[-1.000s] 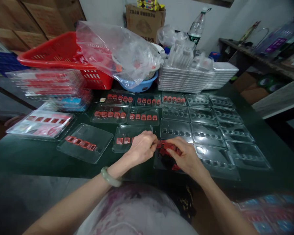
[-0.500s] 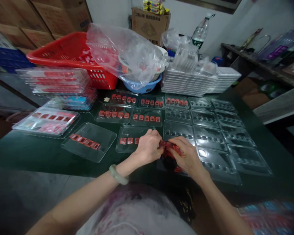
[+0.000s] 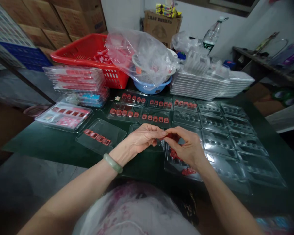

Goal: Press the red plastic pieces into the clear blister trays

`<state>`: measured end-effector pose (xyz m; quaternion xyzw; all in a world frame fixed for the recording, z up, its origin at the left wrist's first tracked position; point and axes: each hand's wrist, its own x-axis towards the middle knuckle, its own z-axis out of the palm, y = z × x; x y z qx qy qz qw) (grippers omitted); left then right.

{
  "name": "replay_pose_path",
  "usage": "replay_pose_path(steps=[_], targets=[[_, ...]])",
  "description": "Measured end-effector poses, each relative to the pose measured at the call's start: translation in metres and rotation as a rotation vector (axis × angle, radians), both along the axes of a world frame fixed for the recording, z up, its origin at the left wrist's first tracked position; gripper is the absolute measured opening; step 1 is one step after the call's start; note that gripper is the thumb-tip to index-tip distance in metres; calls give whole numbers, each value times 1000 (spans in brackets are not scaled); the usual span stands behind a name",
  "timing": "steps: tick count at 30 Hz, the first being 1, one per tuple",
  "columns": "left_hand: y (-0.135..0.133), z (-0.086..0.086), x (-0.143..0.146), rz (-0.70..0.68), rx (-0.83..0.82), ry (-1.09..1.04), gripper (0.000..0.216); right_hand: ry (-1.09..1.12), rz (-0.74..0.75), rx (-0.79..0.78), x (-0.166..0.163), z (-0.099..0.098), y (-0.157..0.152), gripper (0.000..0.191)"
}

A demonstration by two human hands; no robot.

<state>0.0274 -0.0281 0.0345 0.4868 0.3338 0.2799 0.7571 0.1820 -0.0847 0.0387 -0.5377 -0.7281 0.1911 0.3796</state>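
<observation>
My left hand (image 3: 142,138) and my right hand (image 3: 187,147) meet above the dark green table (image 3: 49,143), fingertips pinched together on small red pieces (image 3: 170,136). More loose red pieces (image 3: 183,163) lie in a clear tray (image 3: 176,164) under my right hand. A partly hidden clear blister tray (image 3: 159,147) sits beneath my left hand. Behind it are trays filled with rows of red pieces (image 3: 156,118). A green bangle (image 3: 112,163) is on my left wrist.
Several empty clear trays (image 3: 225,130) cover the table's right half. At the back stand a red basket (image 3: 88,55), a plastic bag (image 3: 142,55) over a blue bowl (image 3: 149,86), a stack of white trays (image 3: 210,86) and a water bottle (image 3: 212,32). Stacked filled packs (image 3: 75,81) are at left.
Both hands have lifted off the tray and risen with the red pieces pinched between them. The camera has swung left, shifting the scene rightward.
</observation>
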Motion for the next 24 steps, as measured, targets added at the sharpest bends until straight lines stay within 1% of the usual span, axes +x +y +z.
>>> replay_pose_path(steps=[3,5,7,9,13,17,20,21,22,24], targets=[[1,-1,-9,200,197,168,19,-143,-25,-49,1,-18,6,12],[3,-4,-19,331,325,225,18,-265,-33,-78,1,-34,10,12],[5,-7,-29,380,419,253,17,-353,-47,-82,1,-46,13,14],[5,-10,-38,377,471,290,18,-400,-58,-76,-1,-54,14,13],[4,-12,-45,356,485,379,20,-466,-35,-92,-6,-58,15,11],[6,-18,-42,332,573,449,19,-543,-8,-138,-11,-59,19,10],[5,-27,-36,298,642,477,17,-580,23,-178,-12,-54,22,11],[4,-30,-33,290,659,486,18,-566,41,-190,-9,-50,23,13],[1,-32,-30,284,678,493,18,-529,57,-201,-5,-45,22,20],[-5,-34,-23,264,732,503,19,-400,52,-205,9,-32,19,40]])
